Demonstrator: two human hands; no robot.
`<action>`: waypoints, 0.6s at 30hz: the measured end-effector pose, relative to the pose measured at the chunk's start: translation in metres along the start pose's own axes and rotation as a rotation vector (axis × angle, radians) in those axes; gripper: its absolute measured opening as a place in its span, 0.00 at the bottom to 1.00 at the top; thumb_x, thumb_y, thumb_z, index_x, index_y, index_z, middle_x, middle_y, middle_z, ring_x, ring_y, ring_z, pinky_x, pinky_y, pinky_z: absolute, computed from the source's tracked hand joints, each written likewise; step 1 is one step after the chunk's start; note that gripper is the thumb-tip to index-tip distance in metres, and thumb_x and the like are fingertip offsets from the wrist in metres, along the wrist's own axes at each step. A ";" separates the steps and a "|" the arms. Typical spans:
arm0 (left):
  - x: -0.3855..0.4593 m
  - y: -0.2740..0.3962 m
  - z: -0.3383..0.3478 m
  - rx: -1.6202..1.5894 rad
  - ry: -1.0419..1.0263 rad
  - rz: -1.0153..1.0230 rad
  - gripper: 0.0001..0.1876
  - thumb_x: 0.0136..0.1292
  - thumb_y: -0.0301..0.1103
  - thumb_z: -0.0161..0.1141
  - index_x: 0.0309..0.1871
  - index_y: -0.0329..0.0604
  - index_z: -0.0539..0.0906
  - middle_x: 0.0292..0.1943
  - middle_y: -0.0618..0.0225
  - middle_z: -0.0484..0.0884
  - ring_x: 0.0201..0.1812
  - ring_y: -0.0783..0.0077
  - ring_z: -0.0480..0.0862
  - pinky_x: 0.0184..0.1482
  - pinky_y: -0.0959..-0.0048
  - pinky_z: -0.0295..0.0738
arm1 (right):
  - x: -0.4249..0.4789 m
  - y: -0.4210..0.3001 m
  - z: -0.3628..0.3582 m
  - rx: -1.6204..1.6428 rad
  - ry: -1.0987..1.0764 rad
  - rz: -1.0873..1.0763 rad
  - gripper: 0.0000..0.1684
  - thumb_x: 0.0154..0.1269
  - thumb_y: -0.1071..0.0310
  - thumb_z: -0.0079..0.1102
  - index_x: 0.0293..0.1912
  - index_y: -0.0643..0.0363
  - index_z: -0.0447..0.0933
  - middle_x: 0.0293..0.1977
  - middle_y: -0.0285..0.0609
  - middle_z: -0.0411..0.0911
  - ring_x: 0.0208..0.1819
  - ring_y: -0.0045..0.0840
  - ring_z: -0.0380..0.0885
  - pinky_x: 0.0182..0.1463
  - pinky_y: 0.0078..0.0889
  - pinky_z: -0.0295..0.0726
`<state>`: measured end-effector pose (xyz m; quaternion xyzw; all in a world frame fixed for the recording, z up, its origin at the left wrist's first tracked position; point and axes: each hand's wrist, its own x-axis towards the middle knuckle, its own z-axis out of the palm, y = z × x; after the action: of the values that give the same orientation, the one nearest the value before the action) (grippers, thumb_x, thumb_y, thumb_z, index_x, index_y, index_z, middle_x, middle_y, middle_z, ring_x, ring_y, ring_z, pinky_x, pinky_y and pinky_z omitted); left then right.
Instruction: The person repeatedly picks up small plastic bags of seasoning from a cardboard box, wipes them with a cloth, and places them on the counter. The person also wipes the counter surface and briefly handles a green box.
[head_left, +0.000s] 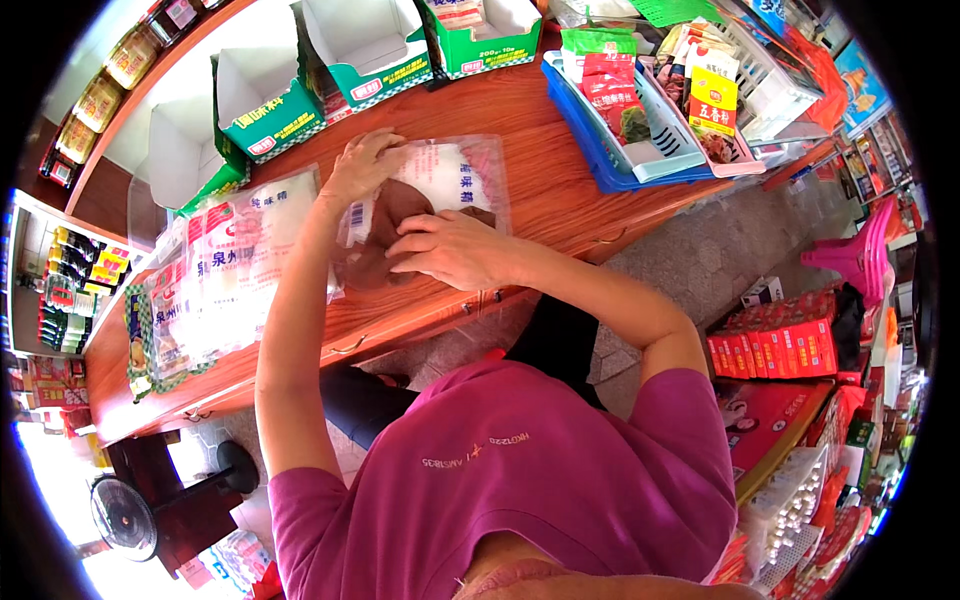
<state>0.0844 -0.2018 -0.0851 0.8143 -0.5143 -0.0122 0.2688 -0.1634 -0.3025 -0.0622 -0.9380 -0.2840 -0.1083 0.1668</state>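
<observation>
A clear plastic bag of white contents with printing (450, 169) lies flat on the reddish wooden counter. My left hand (366, 163) rests palm down over its far left part, fingers bent. Nearer to me, my right hand (456, 249) is on the bag's near side, fingers spread and lightly curled, casting a shadow. Neither hand plainly grips it. Several similar printed bags (240, 259) lie overlapping to the left, beside my left forearm.
Open green-and-white cardboard boxes (277, 124) stand along the counter's back. At right, a blue basket (574, 124) and a pink basket (739, 166) hold seasoning packets. Drawers with handles (349, 345) line the front edge. Jars (97, 105) stand on a left shelf; a black fan (124, 517) is lower left.
</observation>
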 end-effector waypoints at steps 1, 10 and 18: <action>-0.001 0.006 -0.003 0.025 0.023 0.009 0.22 0.73 0.52 0.62 0.59 0.48 0.87 0.67 0.56 0.81 0.69 0.54 0.77 0.72 0.57 0.69 | -0.004 -0.001 -0.002 0.038 -0.021 0.021 0.18 0.71 0.67 0.58 0.58 0.49 0.83 0.66 0.30 0.76 0.70 0.34 0.68 0.67 0.42 0.71; -0.025 0.034 -0.021 0.079 0.093 0.019 0.22 0.71 0.52 0.63 0.47 0.39 0.83 0.49 0.49 0.86 0.54 0.42 0.83 0.60 0.50 0.76 | -0.073 0.011 -0.026 0.023 0.371 0.375 0.17 0.69 0.71 0.59 0.56 0.55 0.82 0.48 0.46 0.76 0.52 0.45 0.75 0.56 0.48 0.77; -0.073 0.074 -0.006 0.118 0.221 0.017 0.16 0.70 0.43 0.63 0.53 0.42 0.82 0.50 0.52 0.86 0.55 0.44 0.83 0.58 0.48 0.75 | -0.011 0.047 -0.039 -0.096 0.728 0.386 0.17 0.68 0.73 0.61 0.56 0.58 0.82 0.44 0.49 0.78 0.47 0.46 0.78 0.54 0.49 0.77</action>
<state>-0.0101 -0.1615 -0.0652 0.8208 -0.4880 0.1102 0.2756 -0.1500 -0.3597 -0.0419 -0.8813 -0.0198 -0.4126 0.2295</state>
